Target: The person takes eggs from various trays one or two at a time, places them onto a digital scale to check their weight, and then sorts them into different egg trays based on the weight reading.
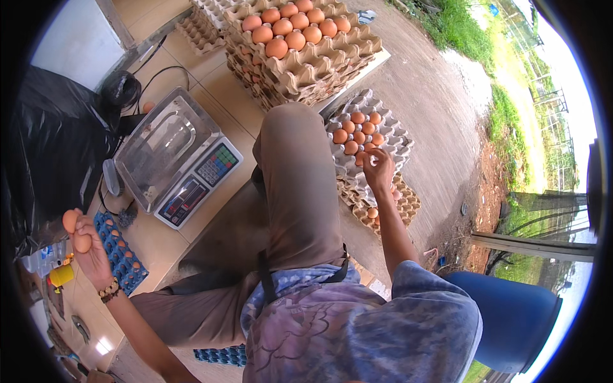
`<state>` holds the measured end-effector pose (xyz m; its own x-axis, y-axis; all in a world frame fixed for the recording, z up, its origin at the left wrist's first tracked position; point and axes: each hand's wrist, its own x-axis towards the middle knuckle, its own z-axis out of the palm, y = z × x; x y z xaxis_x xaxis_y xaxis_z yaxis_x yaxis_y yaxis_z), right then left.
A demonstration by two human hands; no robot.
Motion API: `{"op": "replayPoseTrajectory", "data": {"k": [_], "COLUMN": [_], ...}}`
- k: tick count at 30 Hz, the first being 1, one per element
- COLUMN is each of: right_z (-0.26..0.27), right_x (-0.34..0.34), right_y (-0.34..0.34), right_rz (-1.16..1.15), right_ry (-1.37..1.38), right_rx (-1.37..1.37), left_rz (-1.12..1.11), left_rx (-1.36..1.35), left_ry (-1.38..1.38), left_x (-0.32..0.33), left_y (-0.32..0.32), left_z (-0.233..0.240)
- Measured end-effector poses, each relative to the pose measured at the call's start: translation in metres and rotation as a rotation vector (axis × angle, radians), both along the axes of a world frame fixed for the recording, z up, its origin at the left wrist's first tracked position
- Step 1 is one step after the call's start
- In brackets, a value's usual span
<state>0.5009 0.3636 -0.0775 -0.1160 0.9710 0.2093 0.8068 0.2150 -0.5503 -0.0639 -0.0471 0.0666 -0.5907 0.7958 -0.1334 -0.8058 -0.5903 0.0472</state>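
Two brown eggs (82, 242) are in my left hand (91, 258), which is raised near a black plastic bag, just left of a blue egg tray (125, 258) holding eggs. On the other side, my right hand (380, 168) reaches over a grey pulp egg tray (397, 139). Its fingertips are at a brown egg (360, 158) near the end of the group lying in that tray; whether they grip it is hard to tell. Below the grey tray are brown pulp trays (409, 203) with a few eggs. A digital scale (198, 179) with a bare metal pan stands on the tiles between my hands.
A tall stack of pulp trays (306, 72) topped with brown eggs stands ahead. The black plastic bag (57, 153) is at the left, with a yellow container (61, 275) below it. A blue barrel (507, 316) stands at the lower right. Cables (165, 69) run behind the scale.
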Motion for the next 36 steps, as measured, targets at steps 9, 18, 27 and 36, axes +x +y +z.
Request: {"op": "replayPoseTrajectory", "data": {"k": [9,18,27,36], "right_z": [0.172,0.062,0.024,-0.005], "right_x": [-0.225,-0.388,-0.44,-0.439], "right_y": [-0.045,-0.149,-0.134,-0.112], "right_rz": [0.797,1.67,1.431,1.334], "right_ry": [0.62,0.044,0.256,0.069], "right_rx": [-0.035,-0.471,-0.561,-0.057], "left_rz": [-0.542,-0.452,-0.364,-0.324], "left_rx": [-0.879,-0.912,-0.992,-0.859], "left_ry": [0.567,0.722,0.709,0.434], "left_x": [0.129,0.106,0.079,0.073], "left_y": [0.091,0.081,0.073,0.075], "left_z": [-0.05,-0.095,-0.112,-0.112]}}
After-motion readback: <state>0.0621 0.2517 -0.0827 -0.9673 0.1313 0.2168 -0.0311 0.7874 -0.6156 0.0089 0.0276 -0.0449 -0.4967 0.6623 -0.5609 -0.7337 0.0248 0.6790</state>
